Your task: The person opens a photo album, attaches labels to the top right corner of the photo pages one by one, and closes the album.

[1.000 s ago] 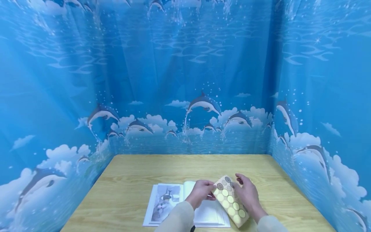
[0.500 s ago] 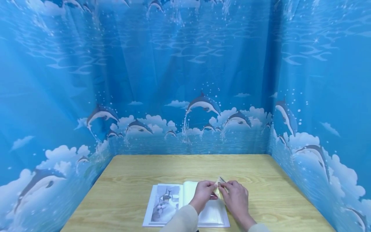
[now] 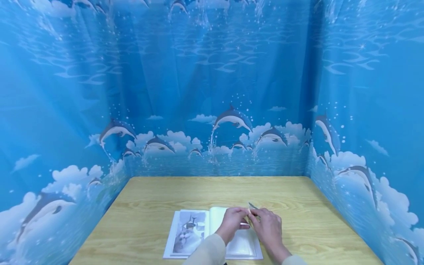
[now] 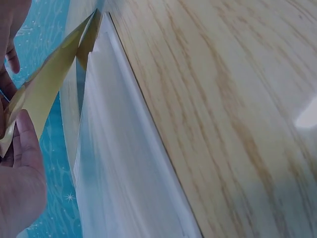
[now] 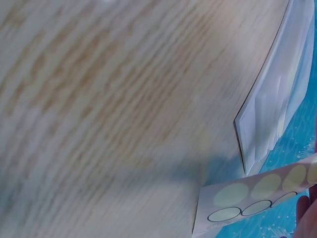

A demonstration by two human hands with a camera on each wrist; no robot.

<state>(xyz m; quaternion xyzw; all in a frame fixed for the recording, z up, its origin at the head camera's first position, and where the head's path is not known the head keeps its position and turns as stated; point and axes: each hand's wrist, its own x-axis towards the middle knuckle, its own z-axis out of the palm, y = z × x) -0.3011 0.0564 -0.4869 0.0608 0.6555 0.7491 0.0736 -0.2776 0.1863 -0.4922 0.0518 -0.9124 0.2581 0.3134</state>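
Both hands hold a bent sheet of round stickers (image 5: 257, 193) above the right page of an open photo album (image 3: 243, 244). My left hand (image 3: 232, 222) pinches the sheet's edge between thumb and fingers. Close beside it, my right hand (image 3: 269, 224) has thumb and fingers pinched at the same sheet, near its far corner. Whether a single sticker is lifted between the fingertips cannot be seen. In the left wrist view the sheet's plain yellowish side (image 4: 47, 94) slopes down to the album's edge. Most of the sheet is hidden behind the hands in the head view.
A greyish picture (image 3: 188, 232) fills the album's left page. The right page looks like a shiny clear sleeve. Everything lies on a wood-grain table (image 3: 149, 198), enclosed by blue dolphin-print curtains (image 3: 212, 73) at the back and sides.
The sheet, earlier facing up with its circles showing, is now tilted and bent nearly edge-on. My right hand has come left and pinches it near the left fingertips. The album stays put.
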